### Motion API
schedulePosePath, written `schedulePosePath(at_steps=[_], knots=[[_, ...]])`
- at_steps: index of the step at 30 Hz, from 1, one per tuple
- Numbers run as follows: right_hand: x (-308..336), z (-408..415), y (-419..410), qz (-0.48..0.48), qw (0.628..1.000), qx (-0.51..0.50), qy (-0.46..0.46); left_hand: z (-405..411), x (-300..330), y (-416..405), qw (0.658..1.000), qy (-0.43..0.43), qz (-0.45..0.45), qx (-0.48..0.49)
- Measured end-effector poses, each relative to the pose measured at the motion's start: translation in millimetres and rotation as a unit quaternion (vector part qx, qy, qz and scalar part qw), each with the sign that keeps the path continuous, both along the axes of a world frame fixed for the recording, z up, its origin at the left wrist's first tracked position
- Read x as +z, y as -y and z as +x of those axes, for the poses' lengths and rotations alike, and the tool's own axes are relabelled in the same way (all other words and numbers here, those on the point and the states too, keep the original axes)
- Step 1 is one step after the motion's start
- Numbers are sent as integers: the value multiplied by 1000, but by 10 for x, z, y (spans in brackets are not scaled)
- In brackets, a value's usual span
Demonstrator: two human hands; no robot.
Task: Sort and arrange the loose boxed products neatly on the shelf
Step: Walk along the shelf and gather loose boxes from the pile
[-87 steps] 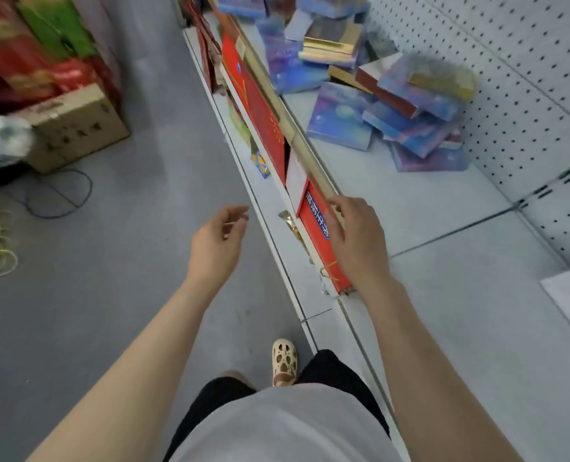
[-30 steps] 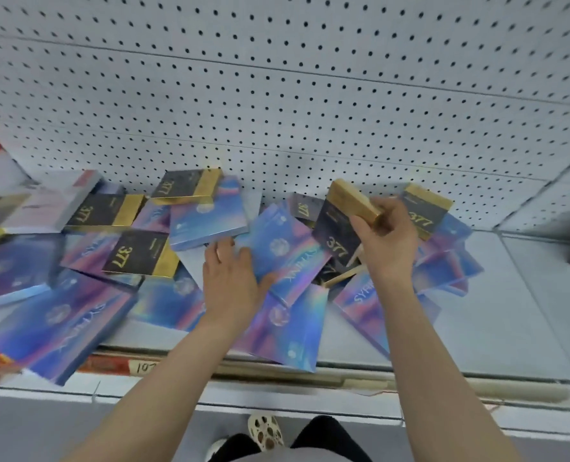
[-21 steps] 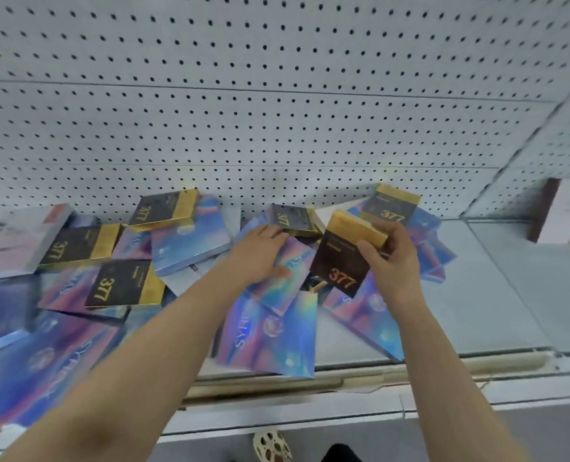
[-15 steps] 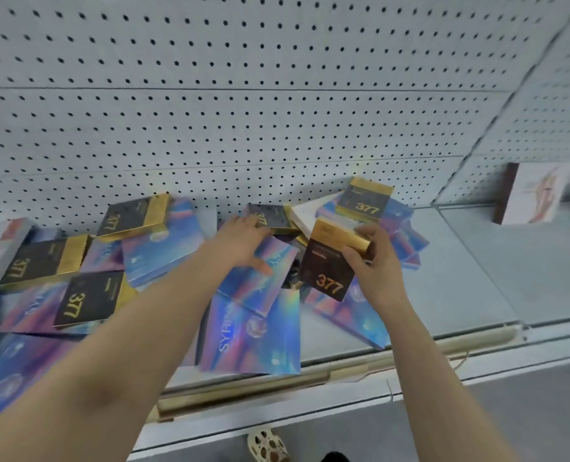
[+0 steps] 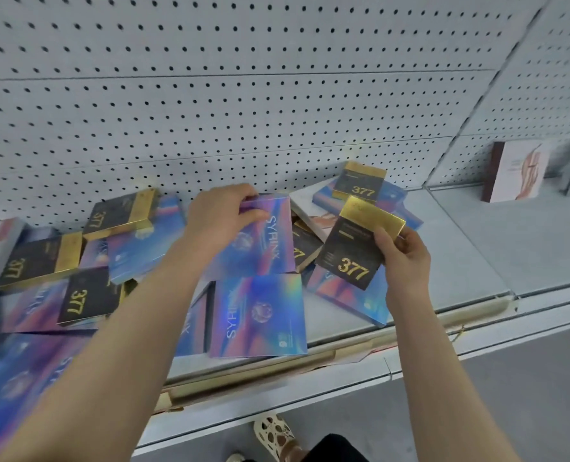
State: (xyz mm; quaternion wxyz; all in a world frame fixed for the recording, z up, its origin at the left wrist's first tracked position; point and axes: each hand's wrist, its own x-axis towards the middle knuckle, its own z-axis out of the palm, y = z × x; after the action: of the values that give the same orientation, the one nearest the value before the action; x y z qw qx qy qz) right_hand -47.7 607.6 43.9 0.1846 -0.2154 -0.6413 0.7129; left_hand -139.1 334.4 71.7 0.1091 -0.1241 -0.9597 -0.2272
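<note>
Hands (image 5: 222, 218) (image 5: 405, 258) on 2 boxes (image 5: 260, 241) (image 5: 356, 248)

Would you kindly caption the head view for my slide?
Left hand grips a holographic SYRINX box; right hand holds a black-and-gold 377 box above the shelf.

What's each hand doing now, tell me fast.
Left hand: grips the holographic SYRINX box at its top edge.
Right hand: holds a black-and-gold 377 box.
</note>
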Motion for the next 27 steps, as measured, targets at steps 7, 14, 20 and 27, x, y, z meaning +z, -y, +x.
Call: schedulePosePath(at_steps=[7, 14, 20, 27], knots=[[-65, 186, 192, 6, 999, 7, 39, 547, -112, 168, 961, 24, 246, 121], [-230, 629, -20, 11, 997, -24, 70, 999, -602, -21, 868, 110, 444, 195], [-246, 984, -552, -43, 993, -82, 77, 1256, -649, -638, 847, 144, 491, 143], [-226, 1555, -1818, -54, 987, -127, 80, 1368, -700, -2081, 842, 182, 503, 75]])
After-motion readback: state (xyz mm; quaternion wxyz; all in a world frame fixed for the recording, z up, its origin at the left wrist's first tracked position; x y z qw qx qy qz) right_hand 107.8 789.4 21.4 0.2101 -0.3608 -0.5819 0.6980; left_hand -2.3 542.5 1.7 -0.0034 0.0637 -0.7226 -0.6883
